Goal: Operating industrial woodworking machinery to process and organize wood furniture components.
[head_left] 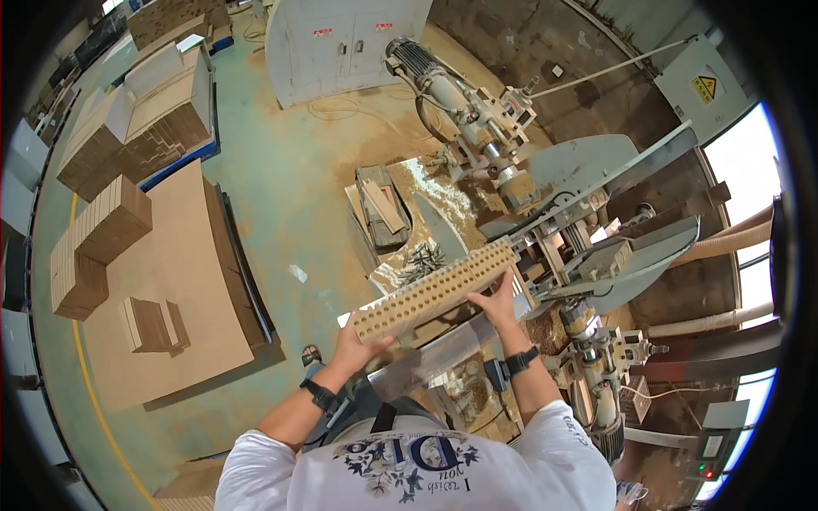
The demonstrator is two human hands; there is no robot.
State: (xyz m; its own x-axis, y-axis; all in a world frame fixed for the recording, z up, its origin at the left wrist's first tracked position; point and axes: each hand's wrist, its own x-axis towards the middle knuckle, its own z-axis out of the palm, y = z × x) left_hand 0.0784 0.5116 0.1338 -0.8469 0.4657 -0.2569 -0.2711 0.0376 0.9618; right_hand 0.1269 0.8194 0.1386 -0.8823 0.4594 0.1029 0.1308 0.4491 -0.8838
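Stretched between my hands is a long block of light wooden pieces (pixel 434 295), pressed side by side, with rows of round holes along the face toward me. It lies slanted, its right end farther away and close to the machine's clamp area (pixel 554 247). My left hand (pixel 360 347) grips the near left end, thumb along the lower edge. At the far right end my right hand (pixel 501 307) presses against the lower side, thumb pointing left. A shiny metal plate (pixel 434 362) sits below the block, nearer my body. Just beyond the block lies a heap of dark metal bits (pixel 423 262).
Motor-driven spindle units stand at the upper right (pixel 426 72) and lower right (pixel 592 366), with grey curved guards (pixel 588 162) between. A dark bin (pixel 392 230) holds wood offcuts. At left, a cardboard-covered pallet (pixel 200 281) carries stacked wooden pieces (pixel 146 325). Sawdust covers the floor by the machine.
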